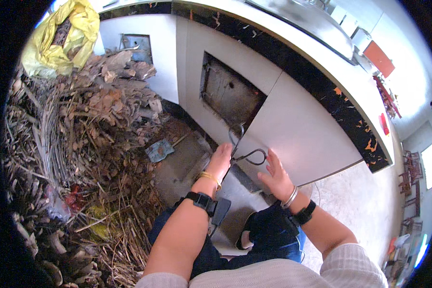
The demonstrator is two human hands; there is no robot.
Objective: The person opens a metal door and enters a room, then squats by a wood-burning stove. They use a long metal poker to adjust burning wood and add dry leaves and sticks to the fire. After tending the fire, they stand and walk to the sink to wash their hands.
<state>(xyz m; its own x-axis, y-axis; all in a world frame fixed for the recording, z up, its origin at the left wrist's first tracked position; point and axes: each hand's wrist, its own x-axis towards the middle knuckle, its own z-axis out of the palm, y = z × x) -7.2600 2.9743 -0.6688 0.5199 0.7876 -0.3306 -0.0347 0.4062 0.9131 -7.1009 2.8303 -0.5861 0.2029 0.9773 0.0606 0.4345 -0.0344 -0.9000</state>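
Observation:
Dark metal fire tongs with looped handles (256, 157) are in front of me, the loops pointing away towards the stove. My left hand (219, 161) is around the tongs just below where the loops meet; its fingers are partly hidden. My right hand (278, 180) is held up beside the right loop with its fingers apart. Its fingertips come close to that loop, and I cannot tell if they touch. Beyond the tongs, a soot-stained metal stove door (232, 90) sits closed in the white stove front (291, 118).
A large heap of twigs, bark and dry stalks (93, 122) fills the left side. On it lies a yellow plastic bag (63, 39). A small blue piece (160, 150) lies by the heap. A second metal door (138, 46) is farther back. The black-edged countertop (309, 72) juts out above.

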